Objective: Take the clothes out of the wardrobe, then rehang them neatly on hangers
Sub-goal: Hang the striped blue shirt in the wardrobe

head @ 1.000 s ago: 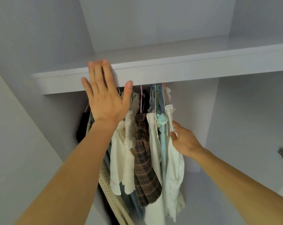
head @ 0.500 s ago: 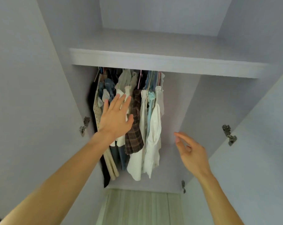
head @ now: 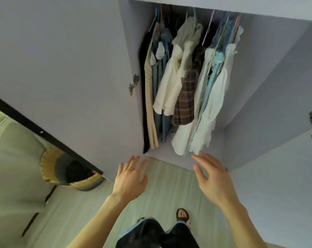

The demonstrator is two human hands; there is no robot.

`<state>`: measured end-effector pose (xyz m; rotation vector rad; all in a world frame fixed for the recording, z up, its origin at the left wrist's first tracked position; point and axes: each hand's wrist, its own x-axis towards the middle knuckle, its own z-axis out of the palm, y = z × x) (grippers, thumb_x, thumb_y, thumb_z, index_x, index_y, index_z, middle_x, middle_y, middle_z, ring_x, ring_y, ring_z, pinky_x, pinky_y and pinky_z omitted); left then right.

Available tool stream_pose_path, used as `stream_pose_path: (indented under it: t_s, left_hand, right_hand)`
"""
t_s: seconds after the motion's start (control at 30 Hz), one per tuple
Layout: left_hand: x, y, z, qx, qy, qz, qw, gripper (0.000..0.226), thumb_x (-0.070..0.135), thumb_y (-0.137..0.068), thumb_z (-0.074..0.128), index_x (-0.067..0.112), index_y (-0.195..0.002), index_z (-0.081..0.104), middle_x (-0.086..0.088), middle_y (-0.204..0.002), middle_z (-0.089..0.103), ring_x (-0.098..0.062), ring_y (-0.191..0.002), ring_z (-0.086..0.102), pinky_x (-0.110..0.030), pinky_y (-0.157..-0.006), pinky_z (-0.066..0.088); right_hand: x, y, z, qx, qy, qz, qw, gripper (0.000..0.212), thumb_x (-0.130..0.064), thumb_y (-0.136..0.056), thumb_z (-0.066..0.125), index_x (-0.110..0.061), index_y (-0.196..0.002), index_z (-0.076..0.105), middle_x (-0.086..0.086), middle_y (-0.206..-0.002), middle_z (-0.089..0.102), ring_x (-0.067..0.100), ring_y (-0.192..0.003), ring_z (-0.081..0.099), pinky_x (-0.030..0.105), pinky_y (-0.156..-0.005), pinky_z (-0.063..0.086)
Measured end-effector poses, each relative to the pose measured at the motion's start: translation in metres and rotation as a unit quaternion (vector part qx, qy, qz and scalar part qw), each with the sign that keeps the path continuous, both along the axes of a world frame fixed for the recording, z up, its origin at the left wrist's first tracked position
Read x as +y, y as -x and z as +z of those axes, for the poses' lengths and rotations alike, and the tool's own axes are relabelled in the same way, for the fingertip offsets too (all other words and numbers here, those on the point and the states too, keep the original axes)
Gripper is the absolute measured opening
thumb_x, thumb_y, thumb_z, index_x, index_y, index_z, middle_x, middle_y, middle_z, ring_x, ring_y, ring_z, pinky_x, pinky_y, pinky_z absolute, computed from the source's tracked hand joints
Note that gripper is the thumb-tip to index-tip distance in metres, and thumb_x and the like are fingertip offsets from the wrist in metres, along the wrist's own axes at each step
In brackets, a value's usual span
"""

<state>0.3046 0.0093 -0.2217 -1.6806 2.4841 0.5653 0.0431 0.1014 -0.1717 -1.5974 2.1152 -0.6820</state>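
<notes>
1. Left hand (head: 132, 178) and right hand (head: 212, 179): both empty, fingers spread, dropped from clothes height a second ago to just below the wardrobe (head: 259, 77) base.
2. Clothes (head: 183, 83) hang bunched on hangers (head: 208, 27) inside; apparently none taken out yet.

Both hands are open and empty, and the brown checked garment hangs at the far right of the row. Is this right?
Wrong place: the head view shows the brown checked garment mid-row, with white and pale blue shirts to its right.
</notes>
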Motion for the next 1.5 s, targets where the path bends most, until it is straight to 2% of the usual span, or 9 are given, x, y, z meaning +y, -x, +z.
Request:
stream_pose_path:
  t_s: [0.2, 0.43, 0.53, 0.77, 1.0, 1.17, 1.2, 1.3, 1.5]
  left_hand:
    - [0.063, -0.032, -0.013, -0.013, -0.018, 0.195, 0.981, 0.058, 0.047, -0.1, 0.045, 0.035, -0.155, 0.03, 0.003, -0.163, 0.026, -0.021, -0.153, 0.012, -0.046, -0.123, 0.011]
    - [0.212, -0.03, -0.016, 0.004, -0.046, 0.484, 0.874, 0.056, 0.043, -0.098, 0.046, 0.031, -0.152, 0.035, 0.0, -0.159, 0.034, -0.019, -0.15, 0.022, -0.044, -0.121, 0.021]
    - [0.289, -0.026, -0.011, 0.015, -0.033, 0.614, 0.789, 0.056, 0.042, -0.098, 0.047, 0.029, -0.152, 0.037, 0.001, -0.158, 0.034, -0.018, -0.148, 0.026, -0.046, -0.12, 0.023]
    - [0.479, 0.017, 0.0, 0.036, 0.017, 0.827, 0.56, 0.054, 0.045, -0.101, 0.041, 0.033, -0.153, 0.033, 0.006, -0.161, 0.029, -0.015, -0.149, 0.023, -0.042, -0.121, 0.02]
    - [0.666, 0.111, -0.001, 0.045, 0.049, 0.935, 0.348, 0.053, 0.042, -0.1, 0.041, 0.032, -0.152, 0.035, 0.006, -0.155, 0.037, -0.016, -0.143, 0.033, -0.043, -0.118, 0.023]
    - [0.768, 0.172, 0.0, 0.036, 0.035, 0.975, 0.218, 0.066, 0.048, -0.088, 0.027, 0.029, -0.149, 0.04, 0.005, -0.153, 0.039, -0.015, -0.142, 0.034, -0.043, -0.116, 0.027]
    - [0.798, 0.197, -0.003, 0.031, 0.037, 0.986, 0.162, 0.067, 0.048, -0.087, 0.026, 0.029, -0.149, 0.04, 0.006, -0.153, 0.039, -0.015, -0.142, 0.034, -0.043, -0.116, 0.027]
    - [0.813, 0.212, 0.006, 0.027, 0.032, 0.991, 0.13, 0.061, 0.048, -0.091, 0.031, 0.03, -0.149, 0.041, 0.004, -0.156, 0.037, -0.02, -0.14, 0.037, -0.04, -0.116, 0.028]
    - [0.881, 0.264, 0.003, -0.039, 0.034, 0.998, 0.028, 0.069, 0.053, -0.084, 0.031, 0.02, -0.138, 0.058, -0.006, -0.141, 0.056, -0.028, -0.129, 0.054, -0.051, -0.103, 0.044]
  right_hand:
    - [-0.039, -0.017, -0.026, 0.01, -0.081, 0.22, 0.972, 0.039, -0.041, -0.102, 0.045, -0.039, -0.14, 0.051, -0.013, -0.152, 0.042, 0.009, -0.144, 0.028, 0.025, -0.113, 0.024]
    - [-0.05, -0.09, -0.025, 0.04, -0.074, 0.51, 0.856, 0.039, -0.039, -0.101, 0.048, -0.035, -0.139, 0.055, -0.009, -0.151, 0.044, 0.011, -0.144, 0.03, 0.023, -0.112, 0.02]
    - [-0.027, -0.134, -0.015, 0.038, -0.051, 0.611, 0.789, 0.038, -0.039, -0.1, 0.052, -0.036, -0.137, 0.057, -0.01, -0.15, 0.046, 0.01, -0.144, 0.03, 0.023, -0.113, 0.019]
    - [0.109, -0.227, 0.01, 0.043, 0.002, 0.815, 0.577, 0.037, -0.039, -0.098, 0.055, -0.039, -0.135, 0.058, -0.011, -0.147, 0.048, 0.009, -0.143, 0.031, 0.02, -0.115, 0.014]
    - [0.321, -0.254, 0.02, 0.02, 0.05, 0.938, 0.344, 0.035, -0.042, -0.098, 0.052, -0.042, -0.133, 0.059, -0.015, -0.147, 0.048, 0.011, -0.144, 0.032, 0.031, -0.117, 0.028]
    - [0.455, -0.24, 0.016, 0.0, 0.061, 0.975, 0.211, 0.035, -0.043, -0.099, 0.052, -0.043, -0.133, 0.058, -0.015, -0.147, 0.049, 0.01, -0.144, 0.033, 0.033, -0.115, 0.034]
    - [0.502, -0.235, 0.013, 0.002, 0.062, 0.986, 0.155, 0.035, -0.043, -0.099, 0.052, -0.043, -0.133, 0.058, -0.015, -0.147, 0.049, 0.01, -0.144, 0.033, 0.033, -0.115, 0.034]
    - [0.527, -0.231, 0.011, 0.008, 0.065, 0.991, 0.116, 0.034, -0.043, -0.099, 0.051, -0.043, -0.133, 0.057, -0.014, -0.146, 0.05, 0.012, -0.142, 0.037, 0.032, -0.113, 0.037]
    - [0.625, -0.231, -0.001, 0.003, 0.06, 0.998, -0.011, 0.034, -0.043, -0.099, 0.051, -0.041, -0.133, 0.059, -0.011, -0.144, 0.053, 0.016, -0.14, 0.042, 0.035, -0.11, 0.042]
